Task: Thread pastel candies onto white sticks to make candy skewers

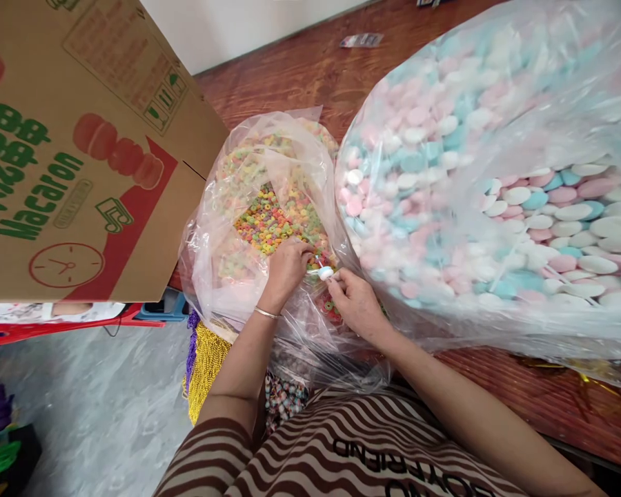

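Both of my hands meet over a clear plastic bag (228, 186) of small multicoloured rings (269, 221). My right hand (356, 302) pinches a small white and light-blue piece (325, 273) between thumb and fingertips. Just to its left, my left hand (288, 268) is closed, its fingertips pressed together near a thin stick or string that runs to the piece; what exactly it grips is too small to make out. Right of my hands, a large clear bag (419, 76) holds pink, white and blue flattened discs (574, 214).
A cardboard carton (134, 90) printed "Macaron" stands at the left. A small clear packet (361, 41) lies on the reddish wooden surface (284, 76) at the back. Gold bead strands (210, 366) hang below the ring bag. Dark bead strands (284, 400) are near my lap.
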Motion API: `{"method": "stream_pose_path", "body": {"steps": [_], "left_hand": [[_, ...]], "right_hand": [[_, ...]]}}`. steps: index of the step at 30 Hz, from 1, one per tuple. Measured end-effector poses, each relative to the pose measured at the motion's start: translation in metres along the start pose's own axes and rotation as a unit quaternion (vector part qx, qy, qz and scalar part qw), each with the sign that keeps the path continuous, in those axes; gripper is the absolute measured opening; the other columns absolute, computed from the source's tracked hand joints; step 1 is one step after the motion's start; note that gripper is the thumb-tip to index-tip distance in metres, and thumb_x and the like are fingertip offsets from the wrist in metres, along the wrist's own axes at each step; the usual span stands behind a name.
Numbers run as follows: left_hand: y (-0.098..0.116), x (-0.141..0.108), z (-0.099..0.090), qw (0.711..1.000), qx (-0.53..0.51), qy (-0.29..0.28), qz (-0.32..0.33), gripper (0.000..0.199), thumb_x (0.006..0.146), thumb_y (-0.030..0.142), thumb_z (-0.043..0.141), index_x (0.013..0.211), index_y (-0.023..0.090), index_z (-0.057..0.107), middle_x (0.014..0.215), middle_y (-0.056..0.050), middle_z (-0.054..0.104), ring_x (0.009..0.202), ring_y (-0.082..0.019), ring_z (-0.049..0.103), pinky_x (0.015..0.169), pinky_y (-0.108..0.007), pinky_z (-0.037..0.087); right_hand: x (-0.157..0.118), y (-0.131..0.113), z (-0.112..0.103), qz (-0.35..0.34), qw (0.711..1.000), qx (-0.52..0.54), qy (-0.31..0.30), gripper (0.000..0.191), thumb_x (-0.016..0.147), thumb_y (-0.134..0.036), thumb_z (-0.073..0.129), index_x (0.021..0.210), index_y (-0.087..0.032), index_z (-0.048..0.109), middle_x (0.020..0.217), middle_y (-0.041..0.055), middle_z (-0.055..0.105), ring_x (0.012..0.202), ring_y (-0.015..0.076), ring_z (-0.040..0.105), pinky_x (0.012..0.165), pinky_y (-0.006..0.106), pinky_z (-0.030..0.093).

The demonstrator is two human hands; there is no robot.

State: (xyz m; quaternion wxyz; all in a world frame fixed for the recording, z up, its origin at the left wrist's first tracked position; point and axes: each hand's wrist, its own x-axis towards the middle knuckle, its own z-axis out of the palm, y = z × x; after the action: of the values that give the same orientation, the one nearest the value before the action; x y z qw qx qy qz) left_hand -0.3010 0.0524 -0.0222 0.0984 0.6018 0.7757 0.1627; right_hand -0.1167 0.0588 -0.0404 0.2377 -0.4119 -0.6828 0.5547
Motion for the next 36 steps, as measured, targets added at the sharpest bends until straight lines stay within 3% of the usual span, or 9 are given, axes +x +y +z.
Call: {"method": "stream_pose_path", "body": {"steps": [4,7,11,16,23,28,31,33,36], "left_hand": [[0.001,0.001,0.001,1.0,-0.018,0.013,0.008,0.015,0.086,0.013,0.062,0.084,0.021,0.075,0.09,-0.006,0.072,0.092,-0.022,0.066,0.086,-0.034,0.05],[0.001,-0.004,0.0,0.989,-0.133,0.049,-0.042,0.006,0.084,0.016,0.065,0.081,0.019,0.07,0.083,-0.003,0.071,0.08,-0.018,0.065,0.078,-0.031,0.051],[0.004,-0.011,-0.002,0.941,-0.319,0.021,-0.114,0.007,0.079,0.026,0.071,0.08,0.019,0.069,0.073,0.0,0.069,0.067,-0.014,0.062,0.064,-0.026,0.05],[0.013,-0.017,-0.004,0.883,-0.437,0.015,-0.172,0.021,0.072,0.032,0.077,0.086,0.017,0.071,0.071,0.0,0.069,0.063,-0.012,0.062,0.06,-0.025,0.051],[0.029,-0.03,-0.017,0.834,-0.527,-0.006,-0.163,0.027,0.064,0.033,0.087,0.084,0.017,0.077,0.071,-0.001,0.072,0.065,-0.012,0.064,0.066,-0.024,0.054],[0.066,-0.048,-0.02,0.786,-0.6,-0.014,-0.148,0.029,0.058,0.033,0.094,0.077,0.019,0.077,0.077,-0.001,0.075,0.07,-0.012,0.067,0.069,-0.023,0.054],[0.096,-0.055,-0.016,0.771,-0.623,0.028,-0.13,0.028,0.06,0.034,0.093,0.079,0.021,0.077,0.078,-0.001,0.076,0.072,-0.012,0.069,0.069,-0.022,0.054],[0.118,-0.057,-0.009,0.77,-0.628,0.038,-0.111,0.028,0.062,0.034,0.093,0.08,0.021,0.077,0.079,-0.001,0.076,0.073,-0.012,0.069,0.07,-0.023,0.055],[0.152,-0.059,0.003,0.797,-0.601,0.011,-0.061,0.022,0.068,0.032,0.09,0.082,0.022,0.078,0.083,-0.002,0.077,0.078,-0.015,0.071,0.076,-0.026,0.056]], "right_hand": [[0.002,0.003,0.0,0.004,1.0,0.011,-0.001,0.022,0.093,-0.036,0.047,0.075,-0.023,0.047,0.06,-0.0039,0.049,0.055,0.0138,0.042,0.056,0.028,0.027],[0.002,0.004,0.0,0.003,1.0,0.024,-0.005,0.023,0.093,-0.038,0.047,0.076,-0.022,0.049,0.061,-0.0034,0.051,0.056,0.014,0.043,0.057,0.028,0.028],[0.002,0.002,-0.002,-0.001,0.999,0.043,-0.01,0.025,0.093,-0.04,0.048,0.077,-0.022,0.051,0.062,-0.0031,0.053,0.057,0.0136,0.044,0.057,0.027,0.029],[-0.006,-0.005,-0.008,0.002,0.999,0.042,-0.015,0.025,0.094,-0.039,0.049,0.077,-0.021,0.052,0.061,-0.0039,0.053,0.055,0.0128,0.044,0.056,0.027,0.029],[-0.026,-0.017,-0.021,-0.018,0.997,0.075,-0.009,0.023,0.095,-0.036,0.051,0.078,-0.021,0.054,0.061,-0.0045,0.053,0.054,0.0122,0.046,0.055,0.025,0.031],[-0.055,-0.025,-0.045,-0.072,0.994,0.076,0.038,0.02,0.097,-0.033,0.052,0.086,-0.019,0.062,0.067,-0.0024,0.059,0.06,0.013,0.051,0.06,0.025,0.037],[-0.078,-0.024,-0.071,-0.142,0.988,0.058,0.029,0.022,0.098,-0.025,0.047,0.109,-0.017,0.065,0.085,0.0021,0.068,0.074,0.0154,0.06,0.071,0.026,0.043],[-0.096,-0.021,-0.092,-0.168,0.985,0.03,0.027,0.03,0.099,-0.021,0.043,0.123,-0.018,0.062,0.099,0.0058,0.071,0.088,0.0177,0.064,0.079,0.027,0.045],[-0.118,-0.014,-0.123,-0.13,0.99,-0.018,0.059,0.024,0.101,-0.024,0.042,0.112,-0.02,0.063,0.09,0.0045,0.07,0.08,0.0179,0.063,0.072,0.027,0.043]]}}
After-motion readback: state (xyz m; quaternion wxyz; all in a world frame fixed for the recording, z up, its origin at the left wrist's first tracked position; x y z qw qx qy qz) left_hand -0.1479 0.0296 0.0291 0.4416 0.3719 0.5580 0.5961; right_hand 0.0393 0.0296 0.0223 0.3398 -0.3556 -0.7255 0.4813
